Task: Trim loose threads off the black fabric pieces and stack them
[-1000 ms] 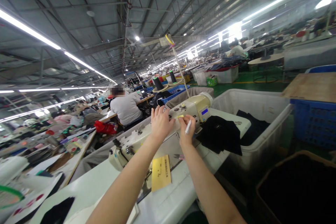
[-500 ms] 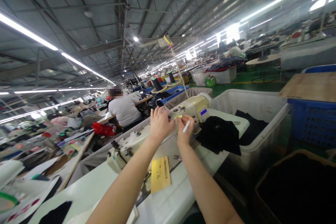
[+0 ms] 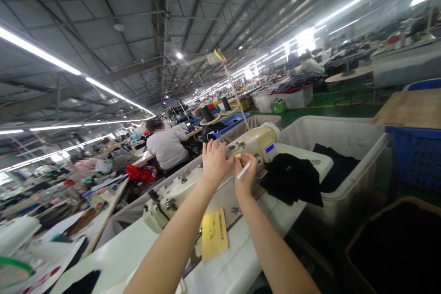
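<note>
My left hand (image 3: 216, 161) rests over the top of the cream sewing machine (image 3: 253, 141), its fingers apart. Beside it, my right hand (image 3: 245, 175) has its fingers closed round a white pen (image 3: 244, 171). A small yellow piece (image 3: 237, 156) shows at the right fingertips, close to the left thumb. Below the hands, a yellow booklet (image 3: 214, 234) with dark print lies on the machine table (image 3: 241, 257). Small scissors (image 3: 237, 210) are partly visible near the right wrist. Black cloth (image 3: 291, 177) lies to the right of the machine's blue display.
A white bin (image 3: 372, 147) with dark cloth stands at the right, beside a blue crate (image 3: 413, 161). Thread cones (image 3: 207, 114) stand behind the machine. A person in a grey shirt (image 3: 167, 147) sits beyond on the left, near a red bag (image 3: 141, 173).
The whole view has shifted slightly, with the machine and booklet a little further right. The pen in my right hand is tilted a little differently. Both hands stay at the machine top.
</note>
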Available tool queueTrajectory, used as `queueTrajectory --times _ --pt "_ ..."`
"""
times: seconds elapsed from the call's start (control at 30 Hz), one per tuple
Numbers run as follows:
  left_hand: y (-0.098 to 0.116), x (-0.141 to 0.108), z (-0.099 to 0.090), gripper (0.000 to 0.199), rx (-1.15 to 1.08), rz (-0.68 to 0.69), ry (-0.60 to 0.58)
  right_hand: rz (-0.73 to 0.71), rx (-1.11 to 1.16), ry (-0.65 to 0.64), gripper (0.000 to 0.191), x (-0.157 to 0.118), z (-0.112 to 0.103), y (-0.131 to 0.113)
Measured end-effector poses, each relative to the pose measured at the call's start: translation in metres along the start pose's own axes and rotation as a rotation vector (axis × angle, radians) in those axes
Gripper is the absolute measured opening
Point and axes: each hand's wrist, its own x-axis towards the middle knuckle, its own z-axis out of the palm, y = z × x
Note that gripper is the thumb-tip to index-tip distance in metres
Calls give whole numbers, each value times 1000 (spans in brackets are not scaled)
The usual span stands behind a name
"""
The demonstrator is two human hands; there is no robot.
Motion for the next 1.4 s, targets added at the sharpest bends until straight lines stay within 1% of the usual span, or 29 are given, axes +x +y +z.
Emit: queueTrajectory --times 0.07,0.13,0.27,0.4,0.53,0.63,0.83,1.07,1.23,1.4 --pt "2 -1 1 44 5 11 8 -34 -33 1 30 -2 -3 0" --pt "3 -1 2 43 11 13 14 -65 -78 33 31 -2 -6 1" --pt "3 -3 2 42 22 7 17 -107 -190 98 40 4 -13 4" --pt "3 -5 3 40 34 1 22 -130 -290 99 43 10 -15 4" --pt "4 -6 5 38 19 -11 35 -163 -339 122 40 9 -16 0" --pt "4 -6 7 35 2 1 44 -179 -383 121 43 7 -17 0" --pt "4 -8 12 36 -2 6 85 -160 -505 134 45 13 -18 3" --pt "9 -17 14 33 20 -11 116 -118 -564 143 50 18 -28 2" --pt "13 -18 15 41 -3 -30 88 -121 -591 156 50 19 -30 2" --pt "19 -14 15 28 -41 -67 76 -122 -634 171 45 24 -34 1"
